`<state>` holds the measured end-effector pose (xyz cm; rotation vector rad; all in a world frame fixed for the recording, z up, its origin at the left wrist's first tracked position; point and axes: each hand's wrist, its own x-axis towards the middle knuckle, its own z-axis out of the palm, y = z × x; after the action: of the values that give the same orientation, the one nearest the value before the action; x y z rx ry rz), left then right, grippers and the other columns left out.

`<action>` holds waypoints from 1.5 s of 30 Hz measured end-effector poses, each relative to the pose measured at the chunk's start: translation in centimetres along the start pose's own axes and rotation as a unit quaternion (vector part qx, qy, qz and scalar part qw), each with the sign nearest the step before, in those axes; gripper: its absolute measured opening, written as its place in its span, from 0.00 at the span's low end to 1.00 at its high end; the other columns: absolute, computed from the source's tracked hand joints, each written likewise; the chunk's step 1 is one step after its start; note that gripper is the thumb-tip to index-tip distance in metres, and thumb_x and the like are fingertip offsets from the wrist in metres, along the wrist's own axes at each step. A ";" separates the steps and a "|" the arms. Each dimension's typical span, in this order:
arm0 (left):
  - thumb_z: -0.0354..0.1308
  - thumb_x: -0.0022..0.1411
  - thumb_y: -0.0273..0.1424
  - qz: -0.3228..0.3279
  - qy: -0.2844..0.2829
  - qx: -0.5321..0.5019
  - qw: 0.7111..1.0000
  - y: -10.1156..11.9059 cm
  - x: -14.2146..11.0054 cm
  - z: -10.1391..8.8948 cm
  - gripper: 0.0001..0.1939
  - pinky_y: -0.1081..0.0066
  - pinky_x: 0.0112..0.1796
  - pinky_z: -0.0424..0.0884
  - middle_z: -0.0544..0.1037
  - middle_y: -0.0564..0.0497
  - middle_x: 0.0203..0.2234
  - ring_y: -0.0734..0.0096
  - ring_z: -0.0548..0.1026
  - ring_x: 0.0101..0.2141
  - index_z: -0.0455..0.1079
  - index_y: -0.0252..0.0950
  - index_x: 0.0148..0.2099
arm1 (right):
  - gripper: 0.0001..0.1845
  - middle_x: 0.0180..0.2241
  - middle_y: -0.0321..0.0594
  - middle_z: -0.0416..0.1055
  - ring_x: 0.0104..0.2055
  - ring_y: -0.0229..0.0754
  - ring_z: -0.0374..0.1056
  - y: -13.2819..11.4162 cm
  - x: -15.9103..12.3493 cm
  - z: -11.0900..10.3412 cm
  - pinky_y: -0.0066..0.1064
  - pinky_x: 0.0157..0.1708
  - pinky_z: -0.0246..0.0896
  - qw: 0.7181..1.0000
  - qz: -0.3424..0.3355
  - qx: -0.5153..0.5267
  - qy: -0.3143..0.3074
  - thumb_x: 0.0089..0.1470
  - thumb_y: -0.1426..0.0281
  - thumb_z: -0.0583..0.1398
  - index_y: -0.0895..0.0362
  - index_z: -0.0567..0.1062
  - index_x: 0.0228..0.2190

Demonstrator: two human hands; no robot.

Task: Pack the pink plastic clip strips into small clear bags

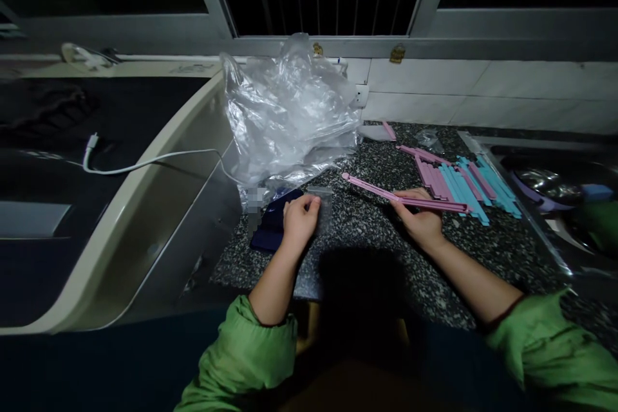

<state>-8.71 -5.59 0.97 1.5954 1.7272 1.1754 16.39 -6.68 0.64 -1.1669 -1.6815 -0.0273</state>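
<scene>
Green sleeves (251,347): rolled up
Left hand (300,222): pinching a clear zip bag (325,215), no clips visible inside
Right hand (421,224): holding pink sealing clips (371,188)
Mostly loose: pink and blue pile (456,181), surface's (360,228) right

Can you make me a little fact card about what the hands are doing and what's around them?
Left hand: touching a small clear bag; grip unclear
Right hand: holding long pink strips
Pile: pink and blue strips, beyond the right hand
Plastic: clear, crumpled, at the back
Counter: dark, speckled
Sleeves: green, rolled up
</scene>
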 end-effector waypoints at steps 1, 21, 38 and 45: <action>0.53 0.54 0.32 0.008 -0.005 -0.008 1.000 -0.1 -0.1 0.1 0.09 0.68 0.38 0.63 0.76 0.50 0.26 0.66 0.70 0.32 0.72 0.35 0.28 | 0.05 0.27 0.38 0.73 0.31 0.42 0.67 0.0 0.0 0.0 0.39 0.34 0.64 1.000 -0.001 0.001 0.000 0.50 0.66 0.60 0.53 0.74 0.28; 0.65 0.40 0.47 -0.066 -0.265 -0.406 0.872 4.0 -0.9 4.2 0.22 0.76 0.23 0.54 0.65 0.58 0.14 0.81 0.60 0.18 0.72 0.32 0.29 | 0.04 0.28 0.36 0.73 0.33 0.41 0.67 -1.1 -0.4 -0.3 0.38 0.35 0.63 1.000 0.015 0.020 -0.017 0.51 0.66 0.60 0.52 0.73 0.29; 0.67 0.32 0.45 -0.128 -0.277 -0.372 0.876 3.7 -0.7 4.2 0.22 0.76 0.20 0.51 0.62 0.60 0.10 0.83 0.57 0.15 0.66 0.32 0.21 | 0.05 0.26 0.35 0.73 0.30 0.40 0.67 -2.2 -0.7 0.0 0.37 0.32 0.63 0.998 0.011 0.025 -0.059 0.50 0.65 0.60 0.52 0.74 0.28; 0.68 0.32 0.44 -0.140 -0.284 -0.387 0.866 3.8 -0.5 4.2 0.23 0.76 0.19 0.49 0.62 0.60 0.10 0.83 0.56 0.14 0.68 0.31 0.24 | 0.05 0.25 0.35 0.73 0.30 0.40 0.67 -2.2 -0.9 0.1 0.36 0.32 0.63 0.997 0.008 0.027 -0.065 0.50 0.65 0.60 0.52 0.74 0.27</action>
<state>-3.09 -5.29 1.98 0.9938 0.8798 0.9372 14.77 -8.32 1.00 -1.1626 -1.7762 0.1054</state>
